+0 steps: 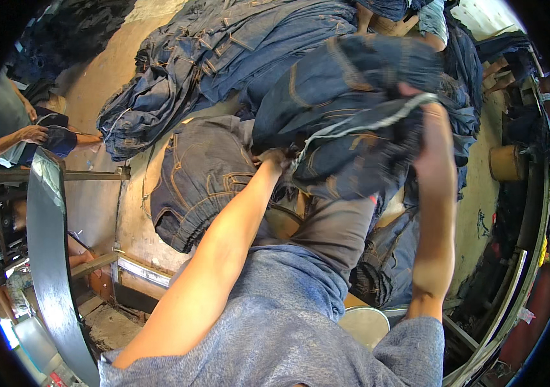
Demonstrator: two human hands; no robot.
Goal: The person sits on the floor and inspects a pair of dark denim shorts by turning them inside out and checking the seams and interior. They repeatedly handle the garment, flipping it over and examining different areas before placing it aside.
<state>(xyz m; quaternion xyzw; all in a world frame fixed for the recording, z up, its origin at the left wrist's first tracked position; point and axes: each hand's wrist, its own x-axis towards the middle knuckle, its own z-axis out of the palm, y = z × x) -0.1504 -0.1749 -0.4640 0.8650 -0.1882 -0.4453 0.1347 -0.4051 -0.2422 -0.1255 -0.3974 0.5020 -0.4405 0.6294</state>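
A bundle of dark blue jeans [326,80] with orange stitching is in front of me above my lap, partly smeared by motion. A pale cloth strip [359,126] runs across it between my hands. My left hand [272,158] is closed on the near left edge of the jeans, next to the strip's lower end; its fingertips are partly hidden in the folds. My right hand [426,106] is blurred at the bundle's right side, fingers bent round the strip's upper end. Greyish jeans [207,171] lie just left of my left hand.
A large heap of jeans [223,51] spreads across the far side. More jeans [388,258] lie by my right leg. Two other people are near: one person's hands [33,134] at the left, another's arm [433,26] at the far right. A dark curved panel [49,258] stands left.
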